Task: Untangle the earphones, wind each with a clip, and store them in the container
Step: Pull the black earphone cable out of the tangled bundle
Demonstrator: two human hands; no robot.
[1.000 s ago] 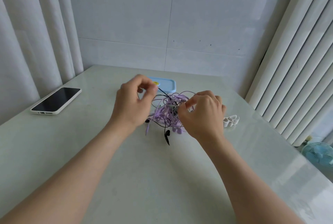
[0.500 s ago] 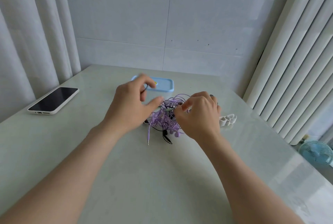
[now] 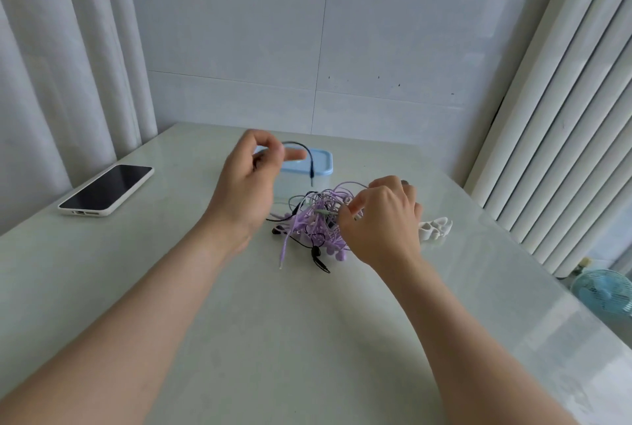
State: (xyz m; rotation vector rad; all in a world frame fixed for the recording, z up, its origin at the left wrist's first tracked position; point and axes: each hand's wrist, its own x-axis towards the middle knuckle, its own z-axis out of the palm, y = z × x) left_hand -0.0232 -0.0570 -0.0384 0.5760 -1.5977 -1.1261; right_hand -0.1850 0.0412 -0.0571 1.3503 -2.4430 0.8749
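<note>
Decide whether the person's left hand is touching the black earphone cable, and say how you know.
Touching. The head view shows the left hand raised, its fingers pinching the black earphone cable, which arcs from the fingertips and hangs plug-down before the container.

Earphones before container; clips, seemingly, right.

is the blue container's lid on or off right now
On. The blue lid sits flat across the top of the container, behind the left hand.

Tangled purple and black earphones heaped just left of the right hand, white clips just right of it, lidded blue container behind the left hand
</note>
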